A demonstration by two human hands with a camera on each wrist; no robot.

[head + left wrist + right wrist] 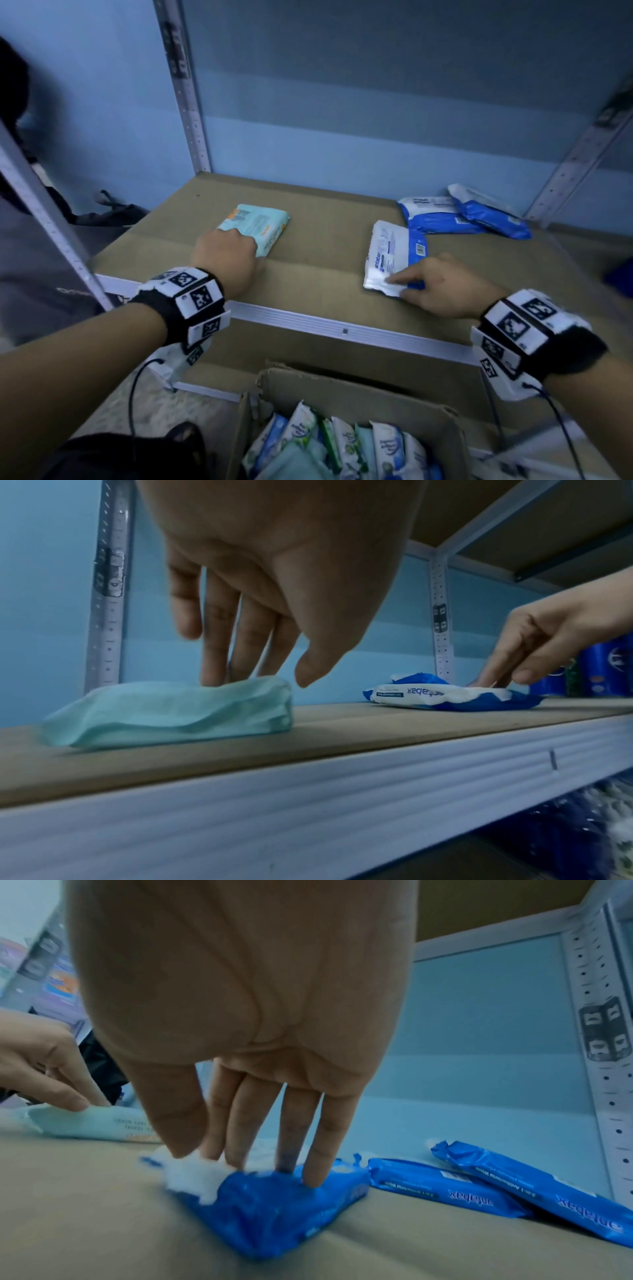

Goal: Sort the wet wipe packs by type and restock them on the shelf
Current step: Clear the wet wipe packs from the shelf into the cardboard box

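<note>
A teal wipe pack [255, 228] [171, 710] lies flat on the left of the cardboard-lined shelf [325, 267]. My left hand [239, 246] [257, 680] rests its straight fingers on the pack's near end, thumb hanging free. A blue-and-white pack [390, 253] [274, 1218] lies right of centre. My right hand [400, 286] [240, 1164] presses its straight fingers on that pack's near end, thumb at the white crimped edge. Two more blue packs [431, 216] [489, 214] lie overlapped at the back right.
An open cardboard box [342, 390] below the shelf holds several upright wipe packs [342, 445]. A metal rail [342, 329] fronts the shelf. Perforated uprights [186, 85] [582, 154] stand at the back corners. Another shelf board [514, 520] is overhead.
</note>
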